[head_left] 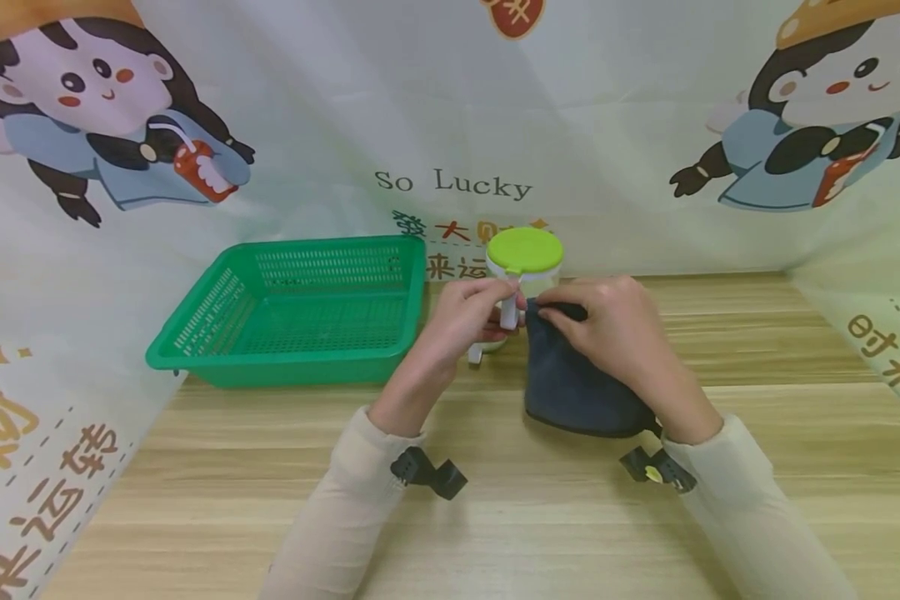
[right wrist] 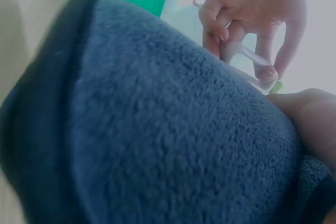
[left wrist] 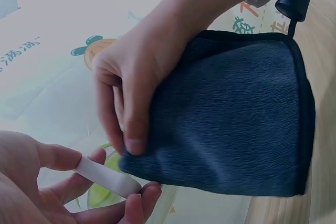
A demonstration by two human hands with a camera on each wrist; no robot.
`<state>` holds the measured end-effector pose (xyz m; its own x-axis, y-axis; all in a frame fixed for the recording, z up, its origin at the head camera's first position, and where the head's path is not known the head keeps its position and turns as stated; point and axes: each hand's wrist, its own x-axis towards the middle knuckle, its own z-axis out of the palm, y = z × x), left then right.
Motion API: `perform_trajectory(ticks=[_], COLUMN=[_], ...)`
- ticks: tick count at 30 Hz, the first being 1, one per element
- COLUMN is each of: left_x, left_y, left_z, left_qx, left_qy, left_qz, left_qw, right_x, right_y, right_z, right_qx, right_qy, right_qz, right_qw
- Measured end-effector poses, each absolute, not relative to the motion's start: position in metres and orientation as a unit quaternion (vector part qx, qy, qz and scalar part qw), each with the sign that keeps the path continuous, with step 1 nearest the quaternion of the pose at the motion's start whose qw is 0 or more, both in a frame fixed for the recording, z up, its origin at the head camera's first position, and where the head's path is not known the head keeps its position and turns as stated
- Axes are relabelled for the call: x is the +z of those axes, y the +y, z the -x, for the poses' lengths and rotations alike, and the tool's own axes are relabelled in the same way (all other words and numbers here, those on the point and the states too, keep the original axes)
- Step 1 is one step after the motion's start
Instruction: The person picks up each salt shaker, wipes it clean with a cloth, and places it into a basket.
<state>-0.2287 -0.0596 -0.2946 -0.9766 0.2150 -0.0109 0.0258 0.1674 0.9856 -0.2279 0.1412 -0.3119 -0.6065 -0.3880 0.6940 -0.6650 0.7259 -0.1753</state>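
My left hand [head_left: 468,317] pinches a narrow white handle [left wrist: 107,177] between thumb and fingers. The handle lies in front of a clear container with a bright green lid [head_left: 525,250]; the fingers hide whether the two are joined. My right hand [head_left: 607,321] pinches the upper corner of a dark blue-grey cloth [head_left: 581,383] with a black hem. That cloth hangs down from the fingers, its corner close beside the white handle. Much of the right wrist view is filled by the cloth [right wrist: 178,114], with the left hand [right wrist: 257,19] beyond it.
A green perforated plastic basket [head_left: 292,371] stands at the left on the wooden table [head_left: 540,517]. Low by the container, a small white piece [head_left: 476,355] shows. A printed sheet [head_left: 330,108] with cartoon figures covers the back and sides.
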Motion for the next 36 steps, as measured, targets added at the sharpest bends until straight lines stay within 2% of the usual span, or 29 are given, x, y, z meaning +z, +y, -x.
perform_trajectory(ticks=[4, 8, 18, 28, 32, 36], left_x=[-0.2953, -0.2964, -0.2961, -0.2940, -0.2938, -0.2947], left_y=[-0.0593, -0.0579, -0.0569, -0.0602, -0.0602, -0.0592], left_z=[0.2284, 0.2286, 0.2279, 0.2266, 0.2264, 0.2271], left_qx=[0.630, 0.625, 0.628, 0.637, 0.640, 0.637], left_qy=[0.769, 0.773, 0.771, 0.763, 0.761, 0.763], left_qz=[-0.082, -0.081, -0.079, -0.084, -0.086, -0.085], left_qw=[0.071, 0.070, 0.070, 0.066, 0.067, 0.068], right_x=[-0.3103, -0.3090, -0.3091, -0.3118, -0.3122, -0.3121], right_y=[0.1403, 0.1398, 0.1386, 0.1385, 0.1391, 0.1407], right_z=[0.2259, 0.2236, 0.2219, 0.2265, 0.2263, 0.2255], right_qx=[0.229, 0.233, 0.209, 0.174, 0.173, 0.182], right_qy=[-0.852, -0.847, -0.871, -0.904, -0.903, -0.890], right_qz=[-0.297, -0.287, -0.285, -0.286, -0.288, -0.291], right_qw=[0.366, 0.381, 0.342, 0.265, 0.267, 0.301])
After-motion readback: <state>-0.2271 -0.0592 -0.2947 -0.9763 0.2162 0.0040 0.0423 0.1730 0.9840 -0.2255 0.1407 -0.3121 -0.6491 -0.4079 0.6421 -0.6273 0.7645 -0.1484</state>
